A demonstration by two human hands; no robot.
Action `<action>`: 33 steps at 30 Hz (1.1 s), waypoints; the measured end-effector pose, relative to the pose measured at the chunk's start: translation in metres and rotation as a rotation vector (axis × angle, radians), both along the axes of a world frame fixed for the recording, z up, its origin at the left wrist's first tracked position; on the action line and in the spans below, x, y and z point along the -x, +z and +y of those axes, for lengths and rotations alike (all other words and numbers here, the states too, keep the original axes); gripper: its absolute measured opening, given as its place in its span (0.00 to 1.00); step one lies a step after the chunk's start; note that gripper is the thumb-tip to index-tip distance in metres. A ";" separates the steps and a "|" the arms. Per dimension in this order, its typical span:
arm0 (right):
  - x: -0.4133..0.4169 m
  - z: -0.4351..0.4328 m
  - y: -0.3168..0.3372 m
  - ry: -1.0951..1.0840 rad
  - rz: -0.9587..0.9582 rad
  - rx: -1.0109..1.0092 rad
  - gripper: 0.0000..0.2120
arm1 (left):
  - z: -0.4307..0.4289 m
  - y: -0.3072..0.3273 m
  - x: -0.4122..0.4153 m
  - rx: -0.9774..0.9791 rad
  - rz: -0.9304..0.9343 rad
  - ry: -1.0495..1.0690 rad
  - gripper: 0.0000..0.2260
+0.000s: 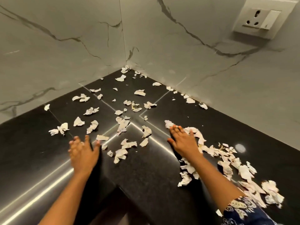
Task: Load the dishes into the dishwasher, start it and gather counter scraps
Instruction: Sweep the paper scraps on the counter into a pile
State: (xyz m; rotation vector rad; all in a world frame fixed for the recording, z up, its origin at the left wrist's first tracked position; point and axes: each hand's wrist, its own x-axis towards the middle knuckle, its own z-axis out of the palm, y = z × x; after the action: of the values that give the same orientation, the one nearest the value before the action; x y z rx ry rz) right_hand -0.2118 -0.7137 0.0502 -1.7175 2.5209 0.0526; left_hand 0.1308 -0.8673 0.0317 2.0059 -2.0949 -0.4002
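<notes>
Several torn, crumpled white paper scraps (123, 125) lie scattered over a black corner counter (146, 168). My right hand (183, 140) lies flat on the counter with straight fingers, its far side against a band of scraps (198, 135) that trails back along my forearm to a denser heap (243, 172) at the right. My left hand (84, 151) hovers over the counter with fingers spread and blurred, holding nothing, just short of a flat scrap (102, 137). No dishes or dishwasher are in view.
Marble-patterned walls (65, 54) meet in the corner behind the counter. A wall socket with a switch (263, 18) sits at the upper right. The counter's inner front edge (116, 185) cuts in between my forearms. More scraps (125, 69) lie in the far corner.
</notes>
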 end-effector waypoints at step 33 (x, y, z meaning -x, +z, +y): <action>-0.095 -0.107 0.003 -0.187 0.076 0.328 0.25 | -0.089 0.012 0.015 -0.053 0.288 -0.841 0.32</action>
State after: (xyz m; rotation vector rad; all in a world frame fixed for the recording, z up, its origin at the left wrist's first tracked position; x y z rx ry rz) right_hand -0.1173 -0.8203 0.0528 -1.5926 2.8652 -0.3334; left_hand 0.1161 -0.9565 0.0434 0.9028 -2.6281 -0.8140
